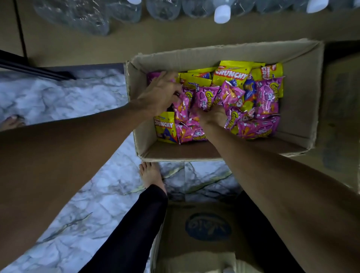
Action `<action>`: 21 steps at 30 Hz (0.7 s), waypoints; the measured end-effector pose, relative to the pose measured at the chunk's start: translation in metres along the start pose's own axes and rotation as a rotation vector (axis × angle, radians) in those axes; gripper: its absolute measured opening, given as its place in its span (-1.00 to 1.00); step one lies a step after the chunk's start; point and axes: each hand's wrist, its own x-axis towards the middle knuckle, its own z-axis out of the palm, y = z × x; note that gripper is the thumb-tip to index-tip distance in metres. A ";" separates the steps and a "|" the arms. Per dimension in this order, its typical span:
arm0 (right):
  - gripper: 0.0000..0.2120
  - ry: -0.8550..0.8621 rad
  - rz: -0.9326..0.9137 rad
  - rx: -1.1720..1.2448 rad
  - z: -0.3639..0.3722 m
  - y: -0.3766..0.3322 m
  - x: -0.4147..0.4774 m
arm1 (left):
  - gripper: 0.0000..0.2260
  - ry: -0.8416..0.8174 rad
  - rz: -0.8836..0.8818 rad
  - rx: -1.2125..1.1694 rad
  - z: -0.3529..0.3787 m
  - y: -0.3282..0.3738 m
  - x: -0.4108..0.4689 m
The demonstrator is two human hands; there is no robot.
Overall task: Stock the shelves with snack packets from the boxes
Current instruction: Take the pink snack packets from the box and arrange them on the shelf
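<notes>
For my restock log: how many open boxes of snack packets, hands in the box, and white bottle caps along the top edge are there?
Open box of snack packets: 1
Hands in the box: 2 (left hand, right hand)
White bottle caps: 3
Total: 6

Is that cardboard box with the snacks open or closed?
Open. The cardboard box has no flaps over its top; pink and yellow snack packets lie exposed inside.

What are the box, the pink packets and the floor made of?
The box looks like brown cardboard, matte with ragged edges. The pink packets seem thin plastic film, glossy and crinkled. The floor is marble or marble-look tile, shiny with grey veins.
</notes>
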 end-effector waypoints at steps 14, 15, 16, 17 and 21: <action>-0.20 -0.133 -0.136 -0.014 -0.129 -0.005 -0.121 | -0.67 -0.297 0.760 0.081 -0.296 0.249 -0.075; -0.16 -0.153 -0.143 -0.029 -0.141 -0.008 -0.133 | -0.66 -0.399 0.803 0.047 -0.324 0.260 -0.101; -0.13 -0.169 -0.148 -0.043 -0.152 -0.012 -0.145 | -0.66 -0.419 0.803 0.001 -0.346 0.260 -0.115; -0.12 -0.183 -0.155 -0.056 -0.165 -0.016 -0.160 | -0.66 -0.414 0.792 -0.032 -0.366 0.260 -0.126; -0.12 -0.201 -0.168 -0.078 -0.215 -0.034 -0.230 | -0.73 -0.439 0.689 -0.140 -0.427 0.247 -0.183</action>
